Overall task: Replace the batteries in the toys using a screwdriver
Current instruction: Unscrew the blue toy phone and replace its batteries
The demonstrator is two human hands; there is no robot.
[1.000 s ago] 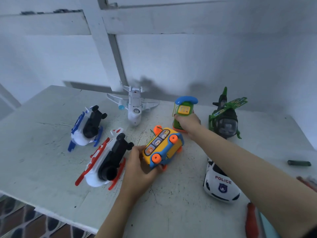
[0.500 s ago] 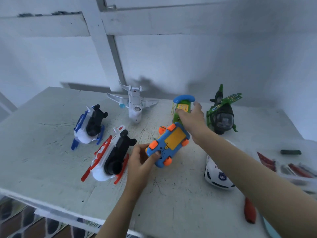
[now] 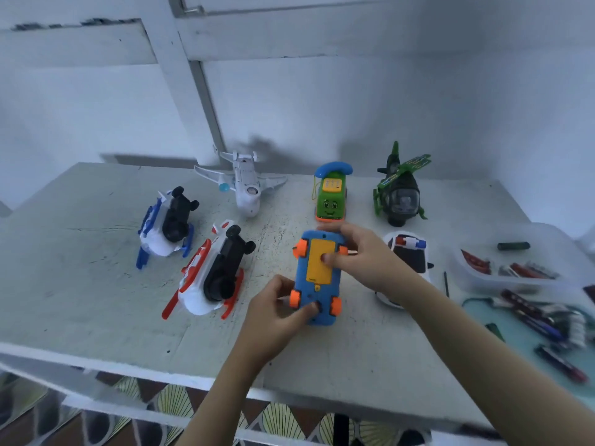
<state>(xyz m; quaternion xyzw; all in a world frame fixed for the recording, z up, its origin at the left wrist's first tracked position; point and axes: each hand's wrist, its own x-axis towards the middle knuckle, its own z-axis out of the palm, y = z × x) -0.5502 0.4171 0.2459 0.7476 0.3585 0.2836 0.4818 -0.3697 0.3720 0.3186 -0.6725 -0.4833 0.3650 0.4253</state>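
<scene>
left hand (image 3: 273,313) and right hand (image 3: 367,262) grip the upturned blue bus (image 3: 317,292); we lay it flat, its yellow cover (image 3: 317,270) perhaps screwed shut.

I took my right hand (image 3: 363,262) off the green phone toy (image 3: 330,201) and brought it back to the toy bus (image 3: 314,292), gripping its far end with the thumb (image 3: 328,258) laid on the yellow cover (image 3: 318,268). With my left hand (image 3: 273,313) I rolled the bus over until its blue underside and orange wheels faced up, and swung it to point straight away from me. That hand's thumb ended on the underside between the near wheels.
</scene>
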